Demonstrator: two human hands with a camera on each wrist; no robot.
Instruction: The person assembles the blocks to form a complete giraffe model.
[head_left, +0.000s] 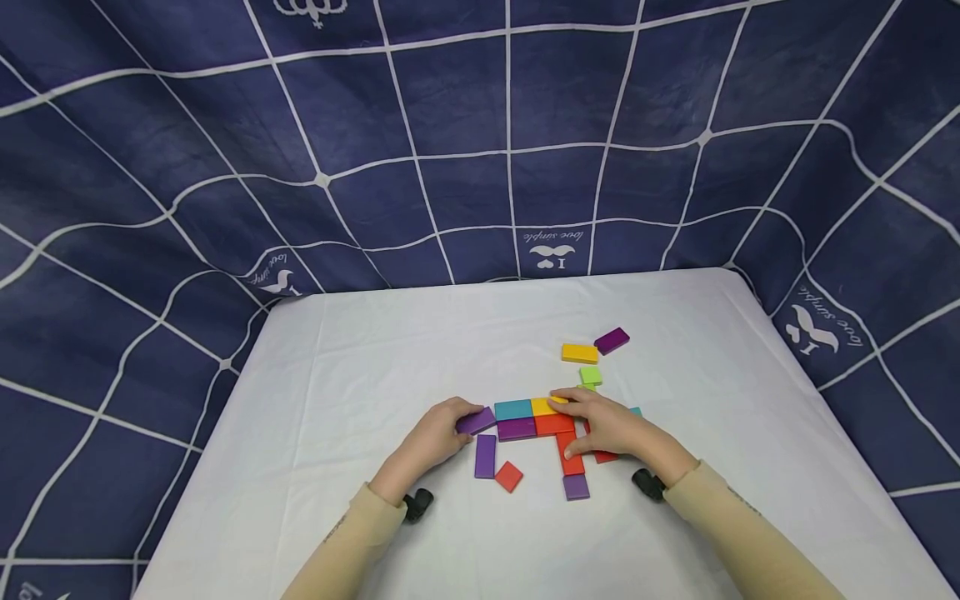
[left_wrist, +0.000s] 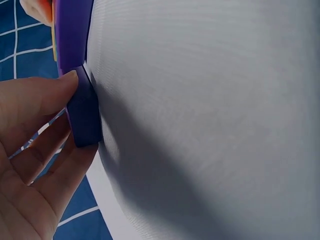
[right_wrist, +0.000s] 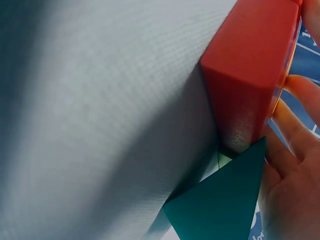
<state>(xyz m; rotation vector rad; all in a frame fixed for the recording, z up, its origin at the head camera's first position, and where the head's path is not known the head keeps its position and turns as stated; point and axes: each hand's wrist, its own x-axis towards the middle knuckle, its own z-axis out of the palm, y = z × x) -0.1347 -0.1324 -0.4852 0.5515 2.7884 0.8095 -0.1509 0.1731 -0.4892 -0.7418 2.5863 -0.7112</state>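
My left hand (head_left: 435, 433) pinches a purple block (head_left: 476, 421) between thumb and fingers, its end at the left end of a joined group. That group has a teal block (head_left: 513, 409) and a yellow block (head_left: 542, 407) above a dark purple block (head_left: 517, 429) and an orange-red block (head_left: 553, 424). Below them an upright orange-red block (head_left: 570, 458) meets a small purple square (head_left: 576, 487). Spread over the right end, my right hand (head_left: 611, 423) touches the yellow block with its fingertips, its thumb by the upright block. Red and teal pieces lie partly hidden under this hand.
A loose purple block (head_left: 485, 457) and a red square (head_left: 508, 477) lie between the hands' near sides. Behind the right hand are a light green square (head_left: 591, 376), another yellow block (head_left: 580, 353) and a dark purple one (head_left: 612, 341). White cloth (head_left: 375, 358) covers the table.
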